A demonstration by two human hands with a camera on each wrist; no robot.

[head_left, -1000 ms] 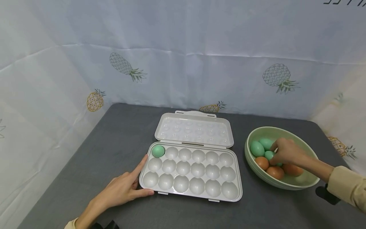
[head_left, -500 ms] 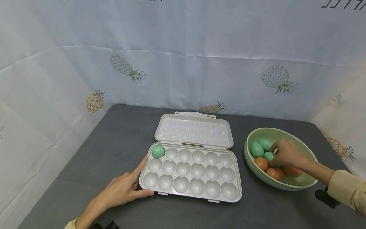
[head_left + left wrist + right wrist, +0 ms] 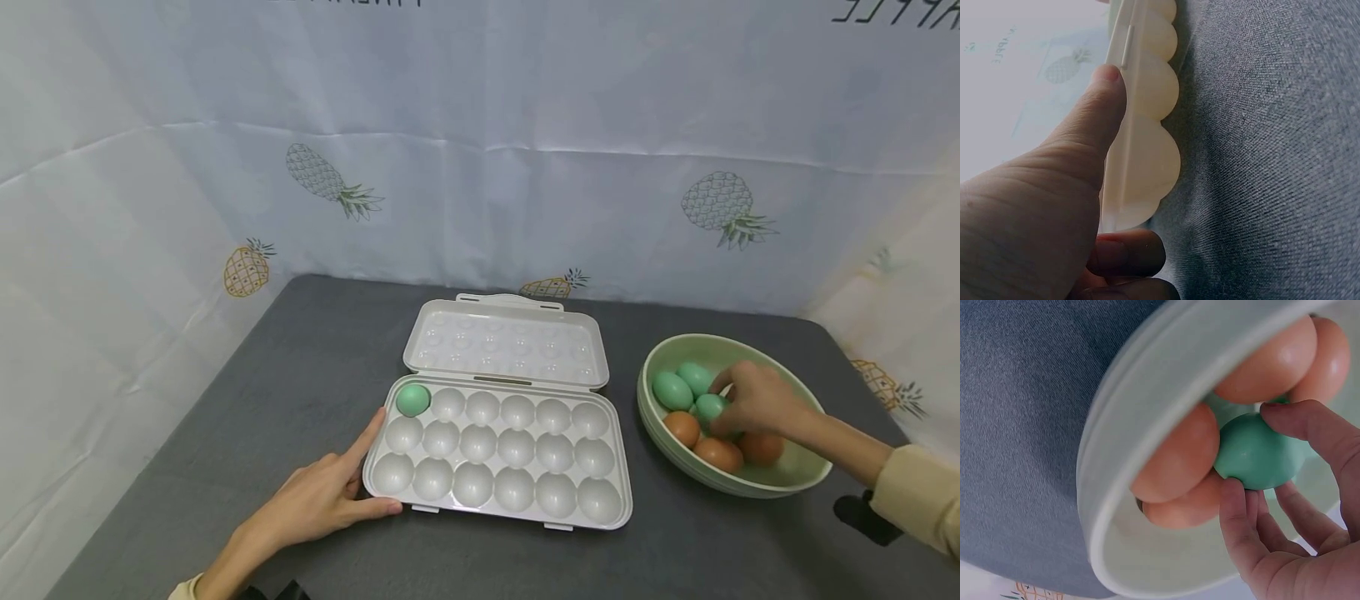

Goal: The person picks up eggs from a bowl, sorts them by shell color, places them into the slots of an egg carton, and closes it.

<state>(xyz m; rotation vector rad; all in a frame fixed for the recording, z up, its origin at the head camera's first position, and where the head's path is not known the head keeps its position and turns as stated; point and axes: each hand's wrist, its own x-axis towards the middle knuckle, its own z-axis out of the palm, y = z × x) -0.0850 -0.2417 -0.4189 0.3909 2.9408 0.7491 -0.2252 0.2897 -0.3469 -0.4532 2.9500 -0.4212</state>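
My left hand holds the near-left corner of a white plastic egg tray, thumb on its front rim and index finger along its left side. One green egg fills the back-left cup; the other cups hold nothing. At the right, my right hand reaches into a light green bowl. Thumb and fingertips pinch a green egg there, among brown eggs. Two more green eggs lie at the bowl's back left.
The tray's hinged lid lies open toward the back. Dark grey cloth covers the table. A pale curtain printed with pineapples hangs behind and at both sides. A black strap piece sits at the right wrist.
In the bowl, the green egg under my right fingers shows more of itself and has risen slightly with the hand. The left hand keeps its place on the tray.
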